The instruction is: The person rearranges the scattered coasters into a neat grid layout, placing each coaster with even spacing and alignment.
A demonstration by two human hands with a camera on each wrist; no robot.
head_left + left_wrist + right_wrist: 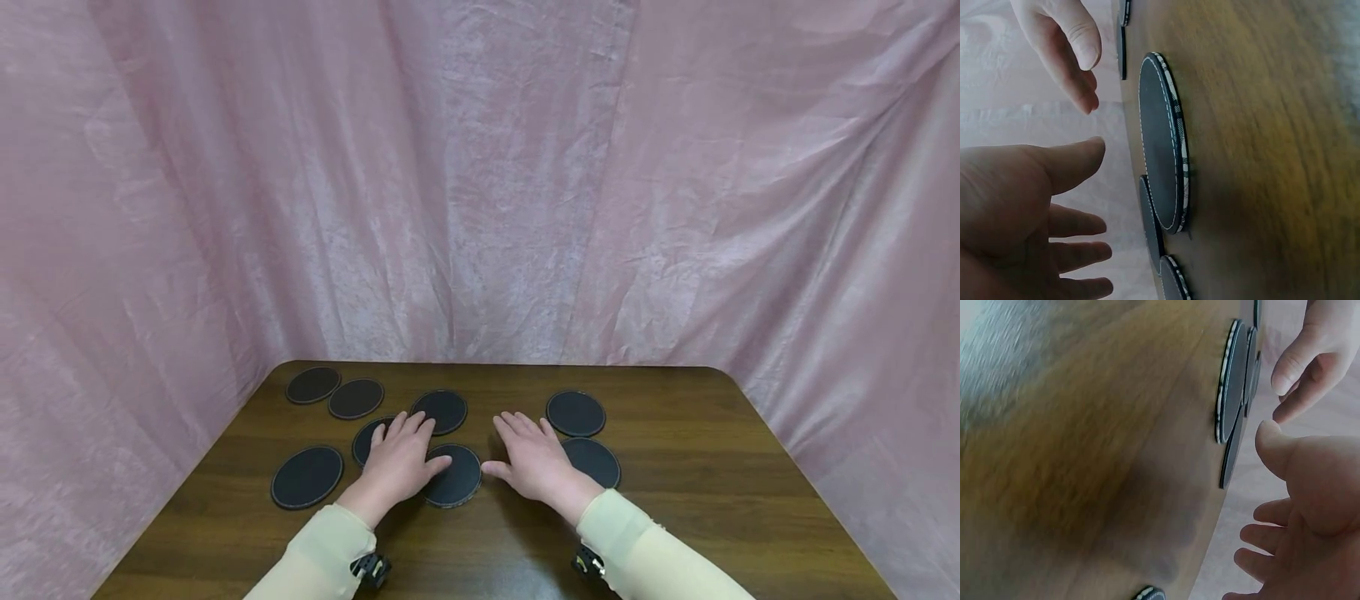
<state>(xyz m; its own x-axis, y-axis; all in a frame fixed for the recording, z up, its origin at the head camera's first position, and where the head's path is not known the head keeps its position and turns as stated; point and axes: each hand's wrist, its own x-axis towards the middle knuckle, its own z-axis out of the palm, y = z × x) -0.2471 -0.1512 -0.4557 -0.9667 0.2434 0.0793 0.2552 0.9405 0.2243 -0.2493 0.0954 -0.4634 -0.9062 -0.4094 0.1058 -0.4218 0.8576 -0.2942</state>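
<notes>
Several flat black round coasters lie on a dark wooden table (675, 517). My left hand (397, 462) is spread open over the middle, its thumb over the nearest coaster (457, 479) and its fingers over another coaster (367, 440). My right hand (534, 460) is spread open beside it, partly hiding a coaster (600, 461) on its right. In the left wrist view my left hand (1016, 206) hovers off the thick-edged coaster (1160, 137) without touching it. The right wrist view shows my right hand (1316, 500) likewise above the table, near the same coaster (1232, 381).
More coasters lie at the back left (312, 384) (356, 398), centre (439, 412), back right (575, 413) and front left (306, 477). Pink cloth (480, 183) hangs round the table's far and side edges. Cream sleeves (322, 558) cover both forearms.
</notes>
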